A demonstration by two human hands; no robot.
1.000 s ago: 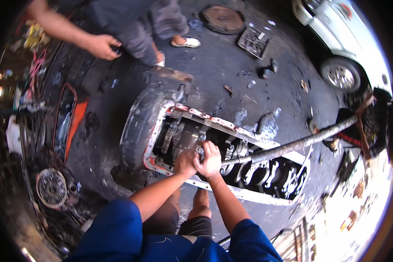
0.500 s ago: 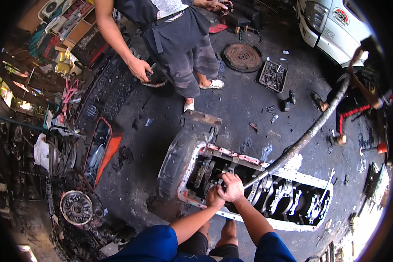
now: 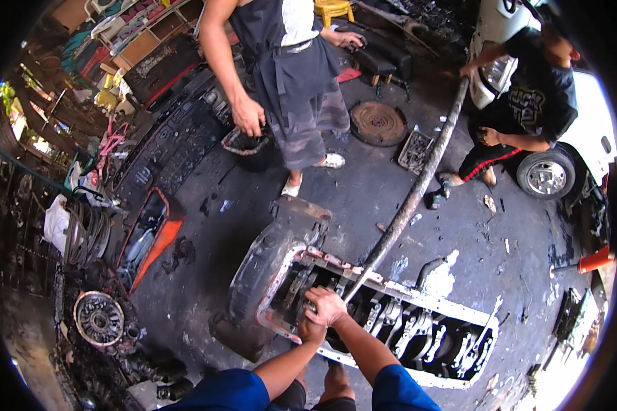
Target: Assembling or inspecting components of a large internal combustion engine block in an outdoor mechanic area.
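Observation:
An open engine block (image 3: 253, 274) lies in front of me, its crankcase showing several connecting rods (image 3: 389, 315) and crank parts. My right hand (image 3: 328, 306) is closed over my left hand (image 3: 311, 329) above the left end of the opening. The fingers of both are curled, and whatever they press on is hidden beneath them. Just beside my right hand, the thin end of a long metal pipe (image 3: 418, 192) comes down to the block. A co-worker (image 3: 528, 103) in a dark shirt grips its far end at the upper right.
Another person (image 3: 291, 89) stands beyond the block, one hand near a dark bucket (image 3: 247, 145). A rusty disc (image 3: 378, 124) and a metal tray (image 3: 417, 151) lie on the floor. An orange-sided container (image 3: 159, 248) sits left, above a round metal part (image 3: 99, 320). A white vehicle (image 3: 586, 109) stands at right.
The pipe has swung from the right toward the far side, with the co-worker moving along. The standing person's hand is now near the bucket. My hands stay together over the block; the view has shifted.

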